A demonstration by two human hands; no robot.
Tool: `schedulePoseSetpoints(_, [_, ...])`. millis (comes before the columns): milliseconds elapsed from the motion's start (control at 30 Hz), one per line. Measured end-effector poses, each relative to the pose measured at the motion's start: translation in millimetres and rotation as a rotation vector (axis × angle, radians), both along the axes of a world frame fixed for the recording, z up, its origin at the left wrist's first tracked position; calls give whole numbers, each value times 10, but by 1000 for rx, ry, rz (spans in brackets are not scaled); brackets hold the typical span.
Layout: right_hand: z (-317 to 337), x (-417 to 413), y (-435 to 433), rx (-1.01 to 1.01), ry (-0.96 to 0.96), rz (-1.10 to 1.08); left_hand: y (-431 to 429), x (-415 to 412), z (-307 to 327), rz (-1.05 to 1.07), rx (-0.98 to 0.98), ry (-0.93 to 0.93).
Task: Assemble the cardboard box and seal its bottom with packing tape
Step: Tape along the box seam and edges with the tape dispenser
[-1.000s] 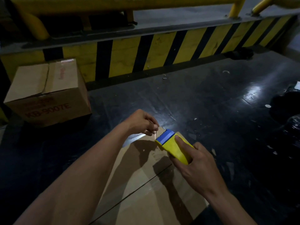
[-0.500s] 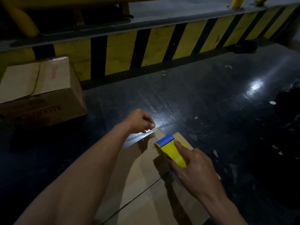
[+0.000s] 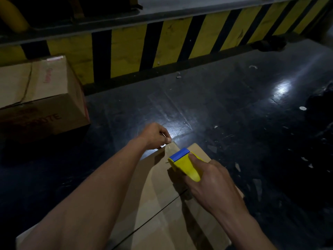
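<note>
Far left: closed carton with red print on the dark floor, against a yellow-black striped curb. Centre-bottom: cardboard box flat side up, flap seam running diagonally. Left hand at the box's far edge, fingers curled, pinching the clear tape end down at the edge. Tape runs a short way right to the yellow tape dispenser with blue head, which sits on the box top. Right hand wrapped around the dispenser, forefinger on top.
</note>
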State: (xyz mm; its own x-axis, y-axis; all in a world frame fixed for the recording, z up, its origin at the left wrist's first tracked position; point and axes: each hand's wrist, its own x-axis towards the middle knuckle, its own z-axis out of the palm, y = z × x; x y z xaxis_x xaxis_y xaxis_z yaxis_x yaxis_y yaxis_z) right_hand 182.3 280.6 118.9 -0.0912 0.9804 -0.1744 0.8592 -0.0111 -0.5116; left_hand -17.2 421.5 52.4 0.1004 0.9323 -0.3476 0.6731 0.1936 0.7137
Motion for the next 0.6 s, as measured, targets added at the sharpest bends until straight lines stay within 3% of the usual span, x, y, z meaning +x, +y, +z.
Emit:
schedulePoseSetpoints(333, [-5, -52, 49, -10, -29, 9, 2, 19, -67, 115, -142, -79])
schedulePoseSetpoints(533, [4, -82, 53, 18, -77, 50, -25, -11, -84, 201, -132, -49])
schedulePoseSetpoints(600, [-4, -83, 42, 26, -86, 57, -38, -89, -96, 208, -86, 42])
